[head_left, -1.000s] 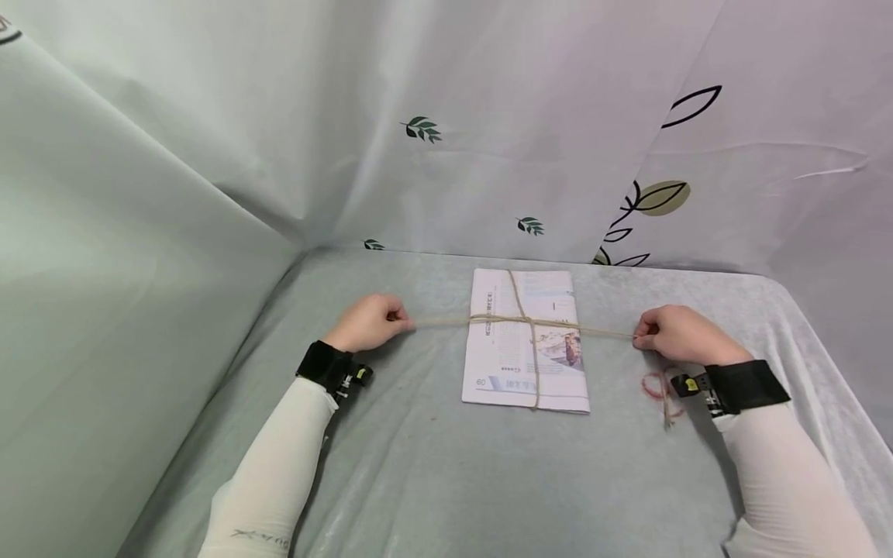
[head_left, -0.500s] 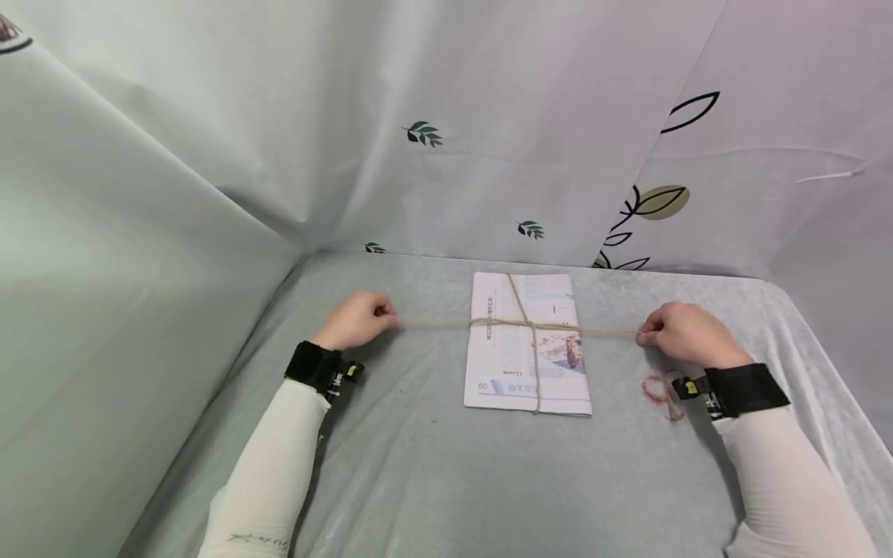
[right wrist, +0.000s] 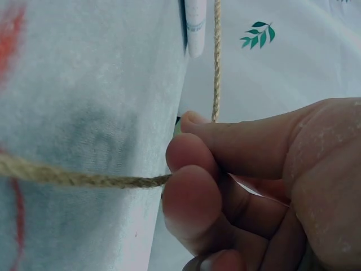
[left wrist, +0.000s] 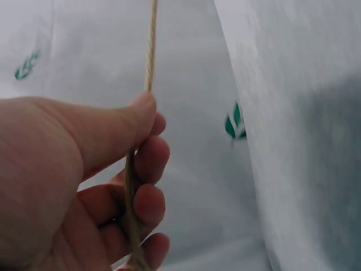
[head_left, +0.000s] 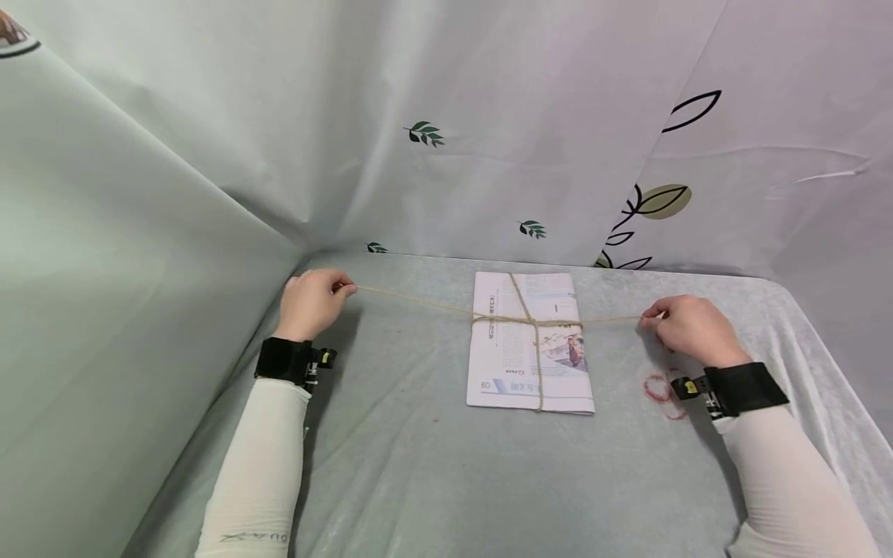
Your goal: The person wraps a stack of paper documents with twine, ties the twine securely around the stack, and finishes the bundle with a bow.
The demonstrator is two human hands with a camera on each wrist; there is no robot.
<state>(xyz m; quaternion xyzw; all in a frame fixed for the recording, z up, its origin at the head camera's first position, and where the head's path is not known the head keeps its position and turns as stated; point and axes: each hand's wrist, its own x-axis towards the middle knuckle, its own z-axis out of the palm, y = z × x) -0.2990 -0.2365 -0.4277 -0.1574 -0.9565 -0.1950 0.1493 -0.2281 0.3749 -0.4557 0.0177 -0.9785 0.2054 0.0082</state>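
A flat folded newspaper bundle [head_left: 498, 372] lies near the far side of the table, with tan twine [head_left: 538, 364] crossed over its top. To its left, my left hand [head_left: 314, 302] pinches one end of the twine between thumb and forefinger. My right hand [head_left: 691, 325] pinches the other end on the right. Both strands stretch nearly straight from the bundle to the hands. In the left wrist view the twine [left wrist: 151, 51] runs past the thumb and down along the curled fingers. The right wrist view shows a tail of twine [right wrist: 84, 179] leaving my fingertips.
Grey cloth [head_left: 432, 480] covers the table. A pale sheet with leaf prints [head_left: 488, 155] hangs behind it, and another side of sheeting [head_left: 139, 310] stands close to the left arm. Red curved lines [head_left: 656, 387] show on the cloth below my right hand.
My left hand has moved left and farther from me, drawing its strand out longer. My right hand has stayed nearly in place, rising slightly. The bundle has hardly moved.
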